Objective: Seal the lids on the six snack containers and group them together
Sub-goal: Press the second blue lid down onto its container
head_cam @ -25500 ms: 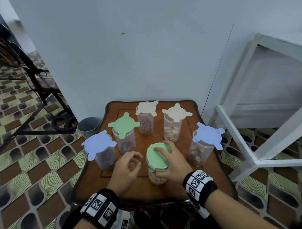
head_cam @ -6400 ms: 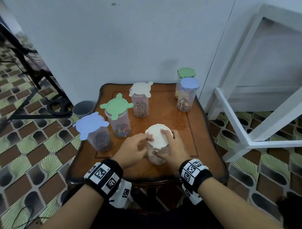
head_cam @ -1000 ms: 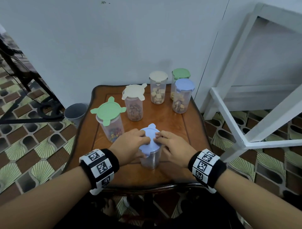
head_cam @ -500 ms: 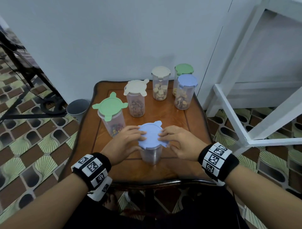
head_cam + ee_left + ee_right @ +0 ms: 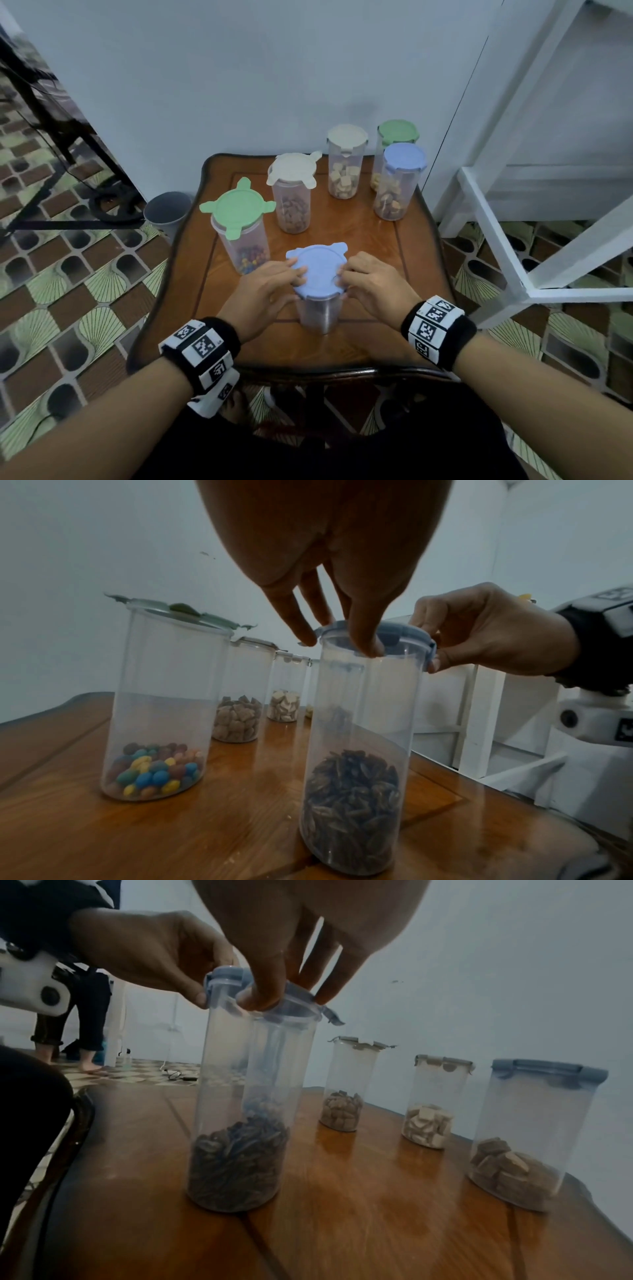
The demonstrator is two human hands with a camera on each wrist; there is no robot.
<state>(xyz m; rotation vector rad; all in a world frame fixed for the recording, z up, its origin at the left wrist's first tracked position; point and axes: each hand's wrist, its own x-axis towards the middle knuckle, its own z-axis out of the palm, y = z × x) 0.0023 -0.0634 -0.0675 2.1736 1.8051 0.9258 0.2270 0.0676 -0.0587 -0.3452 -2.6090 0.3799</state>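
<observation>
Near the wooden table's (image 5: 370, 346) front edge stands an upright clear plastic cylinder, the seed jar (image 5: 356, 791), holding dark seeds. Its round blue lid (image 5: 317, 270) has the left hand (image 5: 263, 294) and right hand (image 5: 371, 286) pinching opposite side tabs downward, far tabs flared out. Three clipped jars cluster at the back right corner; the green-lidded candy jar (image 5: 239, 236) and cream-lidded jar (image 5: 293, 200) stand unclipped left.

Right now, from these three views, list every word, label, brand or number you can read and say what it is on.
No readable words, brands or numbers appear in any view.
Left wristband: black-and-white square code markers only, no letters.
Right wristband: the same kind of markers, no letters.
White wrist camera mount: part of a marker at the frame edge, too cropped to read.
Snack containers and their lids, such as the blue lid: plain, no labels.
</observation>
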